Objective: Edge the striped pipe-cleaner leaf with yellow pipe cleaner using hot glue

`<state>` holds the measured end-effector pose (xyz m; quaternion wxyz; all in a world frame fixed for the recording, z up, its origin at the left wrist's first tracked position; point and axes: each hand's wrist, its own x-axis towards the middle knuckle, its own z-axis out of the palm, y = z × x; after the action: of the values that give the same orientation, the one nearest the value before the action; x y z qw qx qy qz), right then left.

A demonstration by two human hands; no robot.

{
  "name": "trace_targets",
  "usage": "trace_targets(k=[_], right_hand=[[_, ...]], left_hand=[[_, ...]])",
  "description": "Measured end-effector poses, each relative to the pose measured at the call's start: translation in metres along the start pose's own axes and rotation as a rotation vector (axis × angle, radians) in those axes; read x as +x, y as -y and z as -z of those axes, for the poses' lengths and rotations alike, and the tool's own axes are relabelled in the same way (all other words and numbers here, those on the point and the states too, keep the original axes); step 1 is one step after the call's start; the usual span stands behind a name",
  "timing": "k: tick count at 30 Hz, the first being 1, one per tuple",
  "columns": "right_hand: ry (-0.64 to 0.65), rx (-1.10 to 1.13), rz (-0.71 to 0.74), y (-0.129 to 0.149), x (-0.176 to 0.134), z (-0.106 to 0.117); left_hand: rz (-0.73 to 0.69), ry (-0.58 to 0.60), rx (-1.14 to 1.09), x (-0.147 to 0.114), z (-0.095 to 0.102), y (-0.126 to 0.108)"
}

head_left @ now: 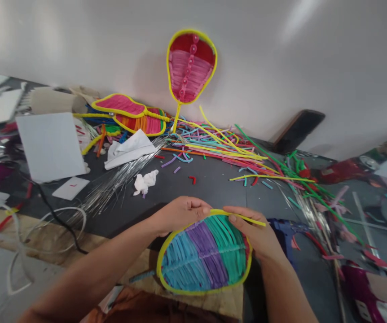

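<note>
A leaf-shaped piece made of pipe cleaners [202, 255], striped blue, purple and green, lies low in front of me with a short blue stem at its left end. A yellow pipe cleaner [218, 212] runs around its rim, and its loose end sticks out past the right edge. At the top rim my left hand [182, 215] pinches the yellow edge between thumb and fingers. My right hand [257, 231] grips the same rim farther right, thumb beneath the loose end. A dark blue glue gun [286, 231] rests just beyond my right wrist.
A pink and red pipe-cleaner petal [193, 74] stands against the grey wall. Loose pipe cleaners [220, 143] and wires [126, 172] are strewn behind my hands. Left are a white card [50, 146] and a cable [55, 213]. A phone [297, 130] leans at the right.
</note>
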<state>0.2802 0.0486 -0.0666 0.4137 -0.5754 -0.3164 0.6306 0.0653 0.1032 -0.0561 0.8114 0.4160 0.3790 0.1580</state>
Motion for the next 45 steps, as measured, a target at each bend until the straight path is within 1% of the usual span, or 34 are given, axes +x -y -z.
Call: trace_targets(k=[4,9,13,21,24,29,32,35,38,41,45], right_hand=[[0.044,-0.013,0.036,-0.002,0.000,-0.004],[0.097,0.039,0.053,0.000,-0.001,-0.007],[0.079,0.106,0.062,0.000,0.000,-0.010],[0.004,0.172,0.065,0.001,0.002,-0.012],[0.021,0.200,0.059,0.002,0.002,-0.012],[0.049,0.199,0.063,0.006,0.000,-0.012],[0.114,0.210,0.045,0.010,-0.003,-0.011],[0.175,0.186,0.062,0.011,-0.005,-0.008],[0.163,0.136,0.090,0.007,-0.005,-0.006],[0.157,0.108,0.110,0.005,-0.005,-0.007],[0.207,0.060,0.122,0.005,-0.005,-0.011]], left_hand=[[-0.042,-0.020,0.028,0.001,-0.003,0.003],[-0.129,-0.071,0.186,-0.001,-0.005,0.002],[-0.130,-0.112,0.193,-0.001,-0.006,0.001],[-0.140,-0.117,0.210,-0.006,-0.009,-0.001],[-0.169,-0.139,0.239,-0.007,-0.009,-0.001],[-0.249,-0.162,0.390,-0.009,-0.011,-0.004],[-0.238,-0.183,0.402,-0.012,-0.010,-0.007],[-0.236,-0.225,0.389,-0.013,-0.008,-0.007],[-0.229,-0.255,0.356,-0.014,-0.007,-0.007],[-0.215,-0.246,0.314,-0.014,-0.007,-0.009],[-0.192,-0.232,0.333,-0.015,-0.008,-0.012]])
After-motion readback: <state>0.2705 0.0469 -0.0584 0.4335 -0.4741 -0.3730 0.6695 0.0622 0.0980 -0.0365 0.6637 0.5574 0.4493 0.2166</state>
